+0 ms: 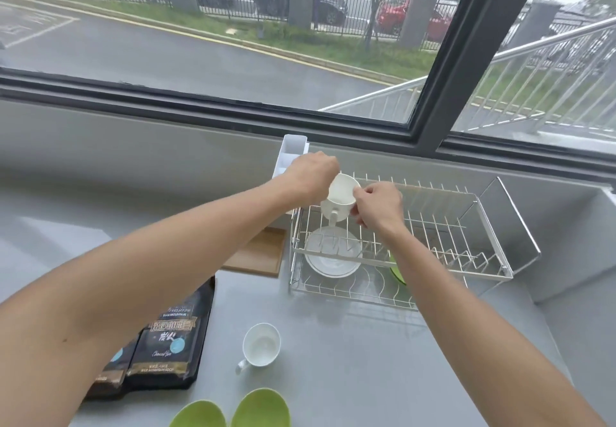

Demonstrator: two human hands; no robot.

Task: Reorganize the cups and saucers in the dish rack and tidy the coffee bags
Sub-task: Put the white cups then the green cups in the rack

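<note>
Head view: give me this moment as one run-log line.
left hand + right hand: hold white cup above dish rack | saucer: in rack | second cup: on counter | coffee bags: untouched

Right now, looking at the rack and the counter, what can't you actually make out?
- Green item in the dish rack, head view: mostly hidden behind the right forearm, so cup or saucer is unclear.
- Two green pieces: cut off by the bottom edge.
- Coffee bags: the left one is largely covered by the left forearm; small print unreadable.
- Left hand fingertips on the white cup: hidden behind the hand.
</note>
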